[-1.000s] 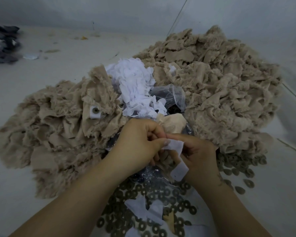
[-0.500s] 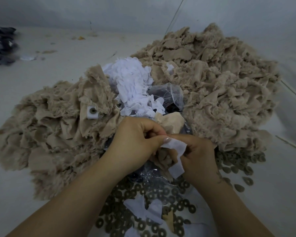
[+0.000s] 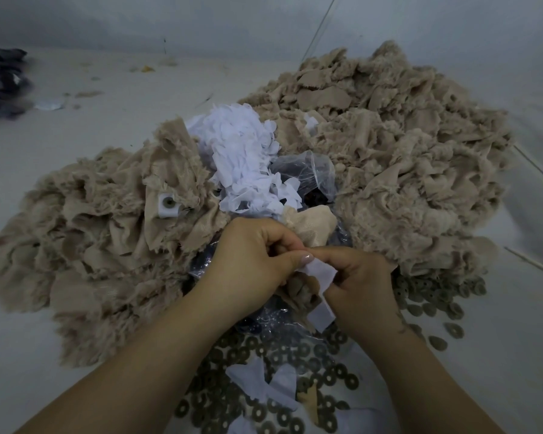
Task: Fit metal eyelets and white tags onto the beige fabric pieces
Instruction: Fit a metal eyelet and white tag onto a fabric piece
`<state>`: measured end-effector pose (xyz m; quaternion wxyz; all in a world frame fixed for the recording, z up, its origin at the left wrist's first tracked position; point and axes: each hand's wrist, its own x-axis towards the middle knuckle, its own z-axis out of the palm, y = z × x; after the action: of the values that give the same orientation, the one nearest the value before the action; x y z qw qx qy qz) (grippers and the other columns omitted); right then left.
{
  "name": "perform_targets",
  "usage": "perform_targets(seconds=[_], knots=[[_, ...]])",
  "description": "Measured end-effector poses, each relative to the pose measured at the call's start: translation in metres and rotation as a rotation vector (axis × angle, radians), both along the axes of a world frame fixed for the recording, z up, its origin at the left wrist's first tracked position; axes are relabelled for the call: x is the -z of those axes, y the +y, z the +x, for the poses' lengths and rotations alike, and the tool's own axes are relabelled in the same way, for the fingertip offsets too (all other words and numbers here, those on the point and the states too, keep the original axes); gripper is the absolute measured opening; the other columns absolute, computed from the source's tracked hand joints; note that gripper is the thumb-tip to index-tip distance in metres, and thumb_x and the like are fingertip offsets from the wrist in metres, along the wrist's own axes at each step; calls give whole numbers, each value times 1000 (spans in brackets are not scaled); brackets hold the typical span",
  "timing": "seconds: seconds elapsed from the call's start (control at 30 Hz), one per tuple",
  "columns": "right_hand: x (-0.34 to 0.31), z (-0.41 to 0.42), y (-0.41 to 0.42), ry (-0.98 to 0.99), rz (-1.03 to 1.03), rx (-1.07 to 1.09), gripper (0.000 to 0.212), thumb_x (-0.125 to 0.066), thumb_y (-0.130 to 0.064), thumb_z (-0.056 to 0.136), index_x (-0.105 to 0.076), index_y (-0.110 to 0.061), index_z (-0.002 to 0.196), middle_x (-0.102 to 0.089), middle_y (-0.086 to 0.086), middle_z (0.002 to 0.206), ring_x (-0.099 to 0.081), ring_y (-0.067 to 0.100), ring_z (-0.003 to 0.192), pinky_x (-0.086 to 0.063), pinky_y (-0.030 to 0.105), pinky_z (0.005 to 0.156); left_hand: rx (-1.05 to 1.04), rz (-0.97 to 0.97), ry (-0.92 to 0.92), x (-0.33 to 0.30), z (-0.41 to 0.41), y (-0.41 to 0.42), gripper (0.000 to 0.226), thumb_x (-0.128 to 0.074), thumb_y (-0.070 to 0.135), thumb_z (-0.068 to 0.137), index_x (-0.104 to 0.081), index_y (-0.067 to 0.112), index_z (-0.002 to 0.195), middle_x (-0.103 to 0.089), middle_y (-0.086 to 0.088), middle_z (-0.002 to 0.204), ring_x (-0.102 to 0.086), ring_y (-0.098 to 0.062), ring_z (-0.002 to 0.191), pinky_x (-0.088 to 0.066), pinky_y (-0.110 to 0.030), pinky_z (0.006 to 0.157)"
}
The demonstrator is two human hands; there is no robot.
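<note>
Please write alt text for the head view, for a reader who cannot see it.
Two bare hands, left hand and right hand, pinch a small white fabric tag against a beige fabric piece. Frayed beige fabric heaps surround a white tag pile, with round metal eyelets scattered below.

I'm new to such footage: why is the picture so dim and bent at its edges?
Head view: dim, flat light with a bluish-grey cast and no hard shadows; the wide lens bows the thin rod at the right edge; faint glare on the clear plastic bag; the dark bundle far left looks soft.
</note>
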<state>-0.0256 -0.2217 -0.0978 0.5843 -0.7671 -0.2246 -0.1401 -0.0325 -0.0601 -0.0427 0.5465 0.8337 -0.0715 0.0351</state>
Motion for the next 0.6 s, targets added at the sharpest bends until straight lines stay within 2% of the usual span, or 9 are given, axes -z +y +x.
perform_targets(seconds=[0.1, 0.2, 0.23, 0.3, 0.33, 0.4, 0.47, 0.53, 0.6], knots=[[1, 1, 3, 156, 29, -26, 31, -68, 2, 88, -74, -28, 85, -71, -17, 70, -69, -5, 73, -56, 32, 73, 7, 28, -6, -1, 1, -1, 14, -81, 8, 78, -75, 16, 68, -64, 10, 53, -57, 1, 46, -45, -12, 46], [2, -2, -1, 145, 59, -5, 24, -58, -11, 87, -78, -21, 95, -72, -22, 79, -68, -5, 79, -54, 15, 74, 2, 19, 9, 0, 3, 0, 14, -81, 6, 77, -75, 15, 68, -67, 3, 55, -57, -2, 45, -45, -14, 45], [1, -3, -3, 182, 113, -4, 27, -53, -13, 88, -79, -17, 94, -75, -14, 82, -70, 2, 81, -56, 19, 75, 1, 10, 17, 0, 4, 0, 14, -82, 6, 77, -74, 14, 68, -67, -1, 56, -57, -4, 45, -46, -15, 45], [-3, -5, -4, 231, 197, -28, 31, -50, -24, 92, -78, -12, 91, -74, 15, 81, -70, 36, 79, -58, 46, 72, -5, 8, 24, 2, 4, 0, 16, -82, 6, 77, -73, 15, 67, -67, -3, 56, -58, -7, 45, -47, -17, 44], [-4, -5, -3, 188, 185, -35, 31, -53, -32, 92, -79, -13, 91, -72, 21, 77, -68, 42, 74, -57, 51, 66, -7, 17, 24, 4, 4, 0, 16, -82, 7, 77, -72, 15, 67, -67, -3, 56, -58, -7, 45, -46, -17, 44], [-7, -4, -1, 107, 107, -31, 17, -67, -37, 91, -77, -23, 94, -77, 7, 80, -73, 27, 75, -59, 45, 67, -6, 18, 31, 6, 3, 0, 15, -82, 7, 76, -72, 14, 68, -66, -3, 55, -58, -7, 44, -45, -17, 42], [-8, -4, 1, 130, 118, -47, 14, -70, -28, 87, -77, -21, 98, -78, -3, 87, -74, 13, 82, -61, 34, 73, -8, -54, 63, 8, 3, 1, 14, -81, 7, 77, -70, 11, 69, -65, -6, 54, -59, -12, 42, -45, -20, 39], [-7, -3, 0, 162, 154, -75, 18, -66, -18, 87, -77, -14, 100, -78, -4, 87, -74, 11, 82, -58, 24, 72, -11, -202, 125, 10, 5, 5, 13, -82, 8, 76, -70, 5, 72, -65, -12, 54, -59, -19, 41, -46, -24, 37], [-7, -3, 0, 189, 200, -113, 17, -64, -14, 89, -77, -11, 100, -78, 0, 85, -74, 15, 79, -57, 24, 70, 14, -375, 201, 11, 5, 7, 18, -81, 13, 71, -70, -2, 75, -65, -19, 56, -58, -22, 42, -48, -25, 38]])
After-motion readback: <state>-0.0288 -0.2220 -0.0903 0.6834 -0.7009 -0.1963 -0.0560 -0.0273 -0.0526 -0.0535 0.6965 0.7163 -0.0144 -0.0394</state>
